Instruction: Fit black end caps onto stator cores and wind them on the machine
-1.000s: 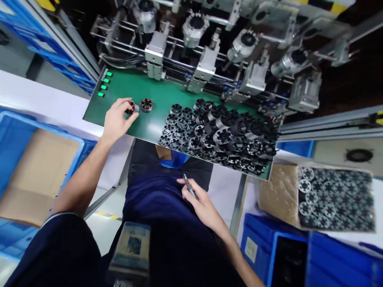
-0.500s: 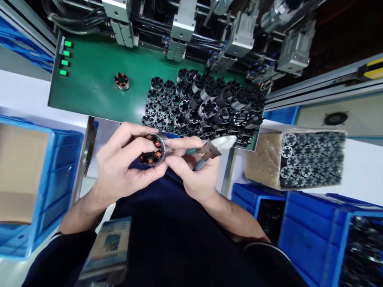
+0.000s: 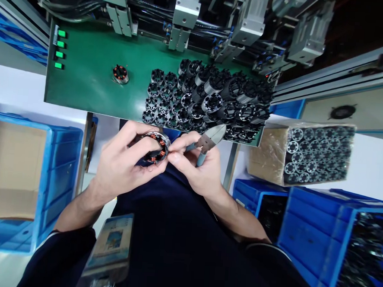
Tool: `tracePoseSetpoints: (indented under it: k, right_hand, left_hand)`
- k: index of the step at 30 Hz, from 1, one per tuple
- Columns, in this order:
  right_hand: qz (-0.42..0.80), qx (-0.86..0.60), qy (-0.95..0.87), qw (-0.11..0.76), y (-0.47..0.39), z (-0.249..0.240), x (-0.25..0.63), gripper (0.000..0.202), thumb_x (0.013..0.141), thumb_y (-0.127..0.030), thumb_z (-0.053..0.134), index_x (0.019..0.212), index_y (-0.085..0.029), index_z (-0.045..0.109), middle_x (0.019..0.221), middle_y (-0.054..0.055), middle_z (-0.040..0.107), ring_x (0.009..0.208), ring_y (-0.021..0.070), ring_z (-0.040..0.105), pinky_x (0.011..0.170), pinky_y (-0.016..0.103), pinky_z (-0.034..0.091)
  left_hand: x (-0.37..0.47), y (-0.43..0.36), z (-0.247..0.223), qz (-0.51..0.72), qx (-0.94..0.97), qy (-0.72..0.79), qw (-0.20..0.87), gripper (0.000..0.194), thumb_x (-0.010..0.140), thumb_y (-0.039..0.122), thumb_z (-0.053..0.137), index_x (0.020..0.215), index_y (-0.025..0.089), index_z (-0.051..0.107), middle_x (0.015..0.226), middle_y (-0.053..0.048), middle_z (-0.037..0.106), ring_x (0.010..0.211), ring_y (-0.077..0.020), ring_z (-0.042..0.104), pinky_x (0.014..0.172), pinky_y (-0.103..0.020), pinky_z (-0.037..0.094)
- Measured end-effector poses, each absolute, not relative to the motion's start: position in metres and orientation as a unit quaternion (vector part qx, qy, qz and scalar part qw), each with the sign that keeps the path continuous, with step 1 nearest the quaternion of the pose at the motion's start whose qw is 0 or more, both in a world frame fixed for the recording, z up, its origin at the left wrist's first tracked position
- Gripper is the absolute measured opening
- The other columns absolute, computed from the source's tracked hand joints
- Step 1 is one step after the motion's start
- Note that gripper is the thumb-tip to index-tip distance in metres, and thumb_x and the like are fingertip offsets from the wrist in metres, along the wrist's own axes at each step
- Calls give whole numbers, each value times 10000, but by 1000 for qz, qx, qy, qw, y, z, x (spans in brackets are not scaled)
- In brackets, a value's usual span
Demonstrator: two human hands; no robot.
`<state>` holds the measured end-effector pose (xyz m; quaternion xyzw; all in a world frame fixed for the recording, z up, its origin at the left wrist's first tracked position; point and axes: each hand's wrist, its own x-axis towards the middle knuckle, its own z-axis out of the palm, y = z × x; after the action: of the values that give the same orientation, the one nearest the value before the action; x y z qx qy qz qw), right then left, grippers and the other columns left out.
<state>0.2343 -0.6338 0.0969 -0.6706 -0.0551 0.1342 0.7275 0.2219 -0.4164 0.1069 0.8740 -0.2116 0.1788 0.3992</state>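
A ring-shaped motor stator with copper windings point(image 3: 160, 147) is held in my left hand point(image 3: 125, 161), one finger reaching into its opening. My right hand point(image 3: 199, 168) grips cutting pliers point(image 3: 211, 138) with grey-blue handles, their jaws pointing up and away from the stator. The thumb and forefinger of that hand pinch at the stator's right edge; any wire between them is too small to make out. Another wound stator point(image 3: 120, 73) sits on the green work surface point(image 3: 84, 85), left of many stacked black cores point(image 3: 212, 102).
Machine cylinders point(image 3: 186, 13) line the back. An open blue crate point(image 3: 58, 174) stands at the left. To the right are a carton of cores point(image 3: 268, 159) and blue bins point(image 3: 310, 224) of dark parts. A badge point(image 3: 112, 242) hangs at my chest.
The held stator has turned and tilted a little in my left hand. My right fingertips have closed in on its rim, and the pliers have swung to point more upward. The view has shifted slightly.
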Motion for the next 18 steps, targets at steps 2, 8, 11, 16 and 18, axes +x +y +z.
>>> tracePoseSetpoints:
  k: [2,8,11,16,18]
  right_hand:
    - [130,-677,-55,723,-633,95,232,457,1068,-711,922,1073,-255,883,773,-17,668,669,143,545,637,308,508]
    - [188,-670,-42,717,-637,95,238,397,1044,-601,970,1008,-231,832,834,-9,687,716,136,560,677,293,524]
    - [310,-597,-45,739,-645,96,243,415,1028,-565,1003,988,-220,776,800,-44,586,695,109,507,668,270,471]
    - [416,-384,-50,822,-657,93,239,491,1037,-568,972,935,-255,609,760,-78,463,599,94,360,581,269,421]
    - [412,-377,-61,827,-661,93,237,504,1026,-569,977,928,-262,590,758,-76,458,597,100,350,570,275,419]
  left_hand:
    - [221,-416,106,171,871,-212,410,238,1015,255,965,1128,287,759,1247,-63,847,1077,-250,878,888,-361,742]
    - [219,-411,99,194,890,-189,366,188,1022,313,973,1114,307,809,1300,-55,893,1088,-268,892,884,-402,754]
    - [222,-401,91,240,894,-196,324,215,998,311,1015,1124,311,842,1455,-58,897,1097,-284,901,879,-432,742]
    - [221,-399,77,225,832,-159,482,318,1027,536,1018,972,294,820,1345,-64,919,1096,-312,910,867,-484,740]
    - [214,-408,75,161,785,-90,592,485,1082,705,906,903,272,778,1290,-92,913,1183,-344,911,869,-503,763]
